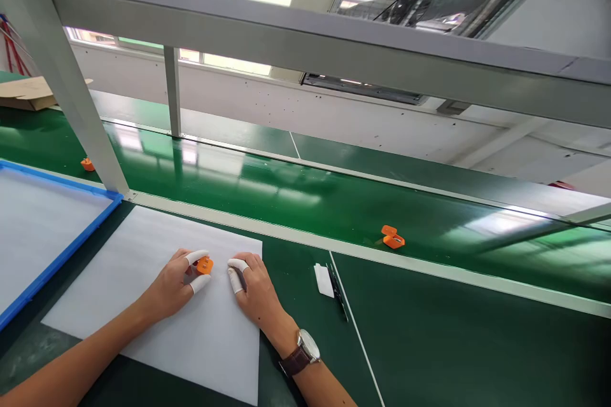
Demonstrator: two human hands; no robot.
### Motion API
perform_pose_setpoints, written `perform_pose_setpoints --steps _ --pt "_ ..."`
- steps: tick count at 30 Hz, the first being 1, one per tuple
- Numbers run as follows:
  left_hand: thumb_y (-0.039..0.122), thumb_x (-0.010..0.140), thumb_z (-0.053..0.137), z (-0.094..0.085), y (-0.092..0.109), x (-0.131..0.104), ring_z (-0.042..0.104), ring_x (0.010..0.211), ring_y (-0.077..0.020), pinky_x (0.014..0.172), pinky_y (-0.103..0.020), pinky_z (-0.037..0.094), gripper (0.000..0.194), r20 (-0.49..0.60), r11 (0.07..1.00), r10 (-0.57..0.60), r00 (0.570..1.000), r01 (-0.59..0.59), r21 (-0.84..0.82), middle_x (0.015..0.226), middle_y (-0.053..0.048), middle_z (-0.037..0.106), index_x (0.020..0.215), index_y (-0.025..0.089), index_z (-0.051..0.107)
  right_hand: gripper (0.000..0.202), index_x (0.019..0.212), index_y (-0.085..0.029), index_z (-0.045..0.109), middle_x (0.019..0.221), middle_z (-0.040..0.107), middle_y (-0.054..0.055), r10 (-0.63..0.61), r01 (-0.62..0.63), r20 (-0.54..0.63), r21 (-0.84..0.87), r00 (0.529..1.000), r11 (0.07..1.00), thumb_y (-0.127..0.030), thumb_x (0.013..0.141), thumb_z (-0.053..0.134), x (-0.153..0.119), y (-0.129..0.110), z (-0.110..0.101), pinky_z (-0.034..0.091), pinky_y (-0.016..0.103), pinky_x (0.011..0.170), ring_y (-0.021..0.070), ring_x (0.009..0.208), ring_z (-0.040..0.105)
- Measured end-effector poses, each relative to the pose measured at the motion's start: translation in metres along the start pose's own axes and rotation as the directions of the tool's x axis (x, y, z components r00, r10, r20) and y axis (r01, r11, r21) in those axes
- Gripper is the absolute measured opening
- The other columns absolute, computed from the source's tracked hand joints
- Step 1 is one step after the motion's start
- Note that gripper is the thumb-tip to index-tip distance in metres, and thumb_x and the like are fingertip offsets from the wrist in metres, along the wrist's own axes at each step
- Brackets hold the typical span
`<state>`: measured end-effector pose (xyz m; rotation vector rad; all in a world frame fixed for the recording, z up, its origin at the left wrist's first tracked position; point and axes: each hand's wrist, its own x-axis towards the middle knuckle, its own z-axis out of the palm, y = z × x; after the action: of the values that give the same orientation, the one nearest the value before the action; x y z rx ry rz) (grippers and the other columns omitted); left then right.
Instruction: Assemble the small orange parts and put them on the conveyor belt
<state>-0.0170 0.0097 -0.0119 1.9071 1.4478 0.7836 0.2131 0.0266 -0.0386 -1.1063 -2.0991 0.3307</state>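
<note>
My left hand (174, 286) pinches a small orange plastic part (205, 265) between thumb and finger, both capped with white finger cots. It is held over a large white sheet (162, 238) on the dark green worktop. Just right of it, my right hand (258, 292) is closed over the same sheet, its thumb and finger also in white cots. Whatever lies between those fingertips, if anything, is hidden from me. A wristwatch (305, 348) with a brown strap is on my right wrist.
A blue-edged white panel (57, 194) lies at left. Beyond a pale rail (286, 231) runs a shiny green belt, with an orange part (393, 238) and another orange piece (88, 164) on it. A white card (324, 280) and black pen (338, 292) lie right of the sheet. Grey frame bars (305, 44) cross above.
</note>
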Motion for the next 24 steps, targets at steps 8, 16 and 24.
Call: perform_pose_setpoints --steps 8,16,24 --pt "0.036 0.085 0.066 -0.006 0.002 0.001 0.057 0.073 -0.0167 0.071 -0.032 0.054 0.028 0.019 0.988 0.018 1.000 -0.021 0.151 0.101 -0.003 0.063 0.111 0.025 0.062 0.019 0.107 -0.020 0.061 0.107 0.063 0.009 -0.030 0.030 -0.002 -0.003 1.000 1.000 -0.011 0.094 0.050 -0.001 0.005 0.002 0.053 0.043 0.086 0.0244 0.096 0.056" --pt "0.043 0.082 0.067 -0.018 0.012 0.075 0.060 0.076 -0.0195 0.072 -0.032 0.050 0.035 -0.089 0.960 0.076 0.993 -0.049 0.277 0.095 -0.004 0.066 0.112 0.024 0.067 0.022 0.105 -0.019 0.063 0.107 0.064 0.010 -0.046 0.046 -0.015 -0.018 0.999 0.999 -0.006 0.090 0.052 -0.002 0.006 0.001 0.053 0.044 0.086 0.0247 0.096 0.056" --pt "0.035 0.079 0.068 -0.022 -0.016 0.194 0.067 0.084 -0.0221 0.076 -0.030 0.049 0.034 -0.295 0.956 -0.077 0.952 0.154 0.249 0.094 -0.008 0.073 0.106 0.015 0.068 0.024 0.099 -0.019 0.066 0.108 0.064 0.009 -0.039 0.039 -0.031 -0.003 0.999 0.999 -0.002 0.085 0.055 -0.005 0.009 0.002 0.054 0.044 0.089 0.0249 0.097 0.056"
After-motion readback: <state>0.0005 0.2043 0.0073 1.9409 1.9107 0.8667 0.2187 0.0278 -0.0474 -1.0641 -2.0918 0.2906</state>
